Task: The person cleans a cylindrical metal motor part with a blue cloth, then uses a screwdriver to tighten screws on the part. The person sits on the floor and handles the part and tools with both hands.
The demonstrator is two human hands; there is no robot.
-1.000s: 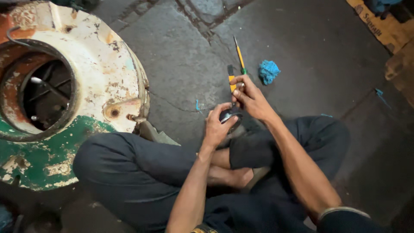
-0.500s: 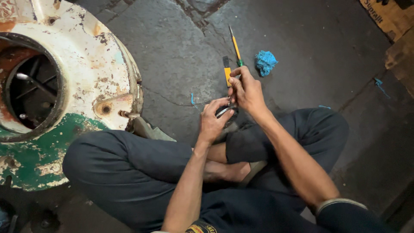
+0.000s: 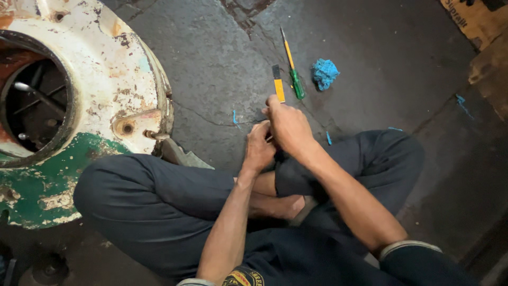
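I sit cross-legged on a dark concrete floor, hands together above my crossed shins. My right hand (image 3: 288, 127) is closed around the lower end of a short yellow and black tool (image 3: 278, 85) that sticks out towards the far side. Touching it from the left, my left hand (image 3: 258, 148) has its fingers pinched on something small and dark, mostly hidden between the two hands. Just beyond the hands a screwdriver (image 3: 292, 71) with a green handle and yellow shaft lies on the floor, and a crumpled blue rag (image 3: 324, 73) sits to its right.
A large round metal housing (image 3: 100, 90), white and green with rust and a dark central opening, lies at the left against my knee. Small blue scraps (image 3: 235, 117) dot the floor. Cardboard (image 3: 476, 21) lies at the top right corner.
Both hands stay together at the same spot with the yellow and black tool; my fingers have shifted slightly. The view has drifted a little.
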